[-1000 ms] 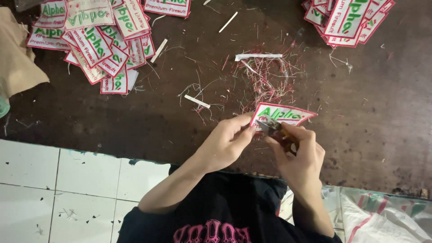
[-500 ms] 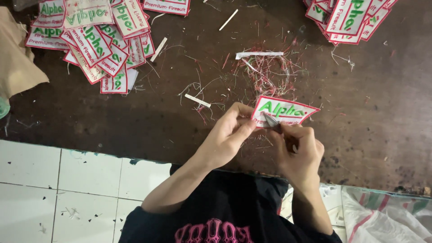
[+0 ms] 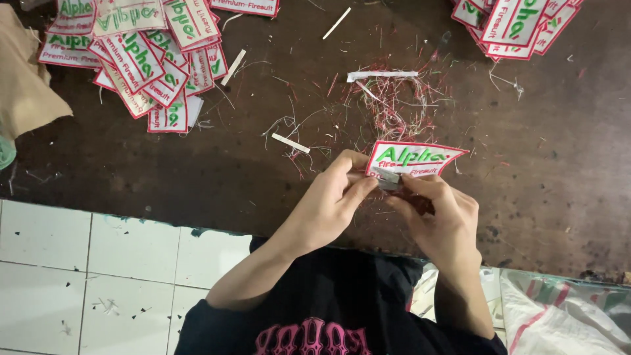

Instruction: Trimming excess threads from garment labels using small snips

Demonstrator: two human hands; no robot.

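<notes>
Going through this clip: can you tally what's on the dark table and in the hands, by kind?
Held patch, pinched by left hand: 1
Small grey tool at right hand: 1
Patch piles: 2
Loose white strips: 4
Thread tangle: 1
Tan cloth: 1
Total: 10

left hand point(image 3: 332, 197) and right hand point(image 3: 437, 217) pinching embroidered patch point(image 3: 414, 160), perhaps a small blade point(image 3: 388, 177)
</notes>
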